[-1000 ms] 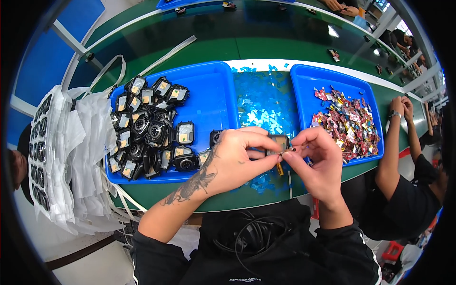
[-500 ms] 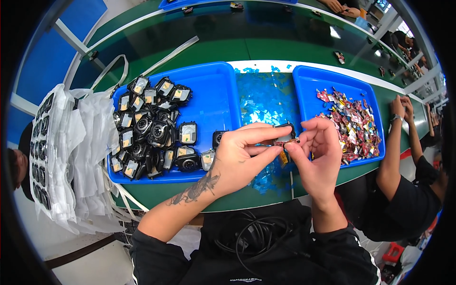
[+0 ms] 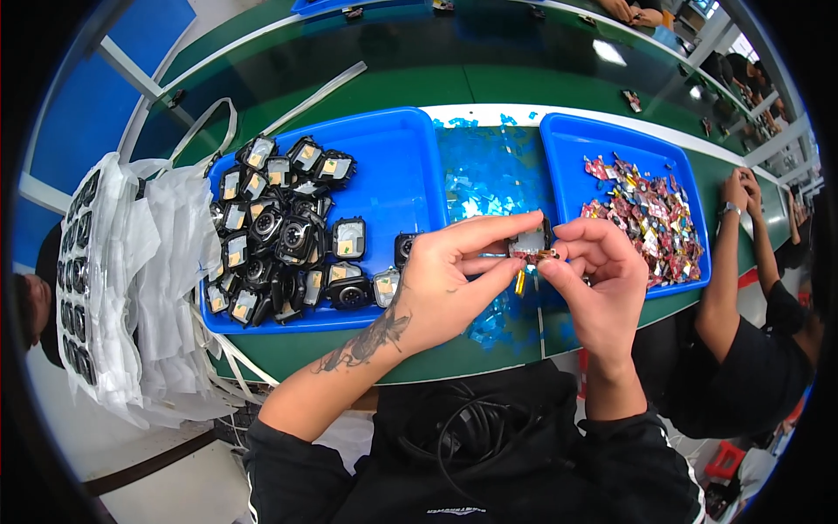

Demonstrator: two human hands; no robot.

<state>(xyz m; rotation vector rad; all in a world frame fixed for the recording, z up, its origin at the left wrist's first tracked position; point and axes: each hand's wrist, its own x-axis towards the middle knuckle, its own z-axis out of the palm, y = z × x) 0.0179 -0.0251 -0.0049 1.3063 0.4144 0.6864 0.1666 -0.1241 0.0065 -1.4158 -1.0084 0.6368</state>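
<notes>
Head view, green workbench [image 3: 524, 70], blue trays [image 3: 410, 148], factory line, hands [image 3: 532, 271] together

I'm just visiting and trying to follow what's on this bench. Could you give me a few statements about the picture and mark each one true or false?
1. Both hands meet on one small dark part. True: the left hand and the right hand pinch the small part between their fingertips.
2. The left blue tray is bare. False: a heap of small black modules fills its left side.
3. The right blue tray holds red and silver scraps. True.
4. The belt between the trays is clean. False: blue film bits are strewn there.
5. White plastic bags lie to the left of the trays. True.
</notes>
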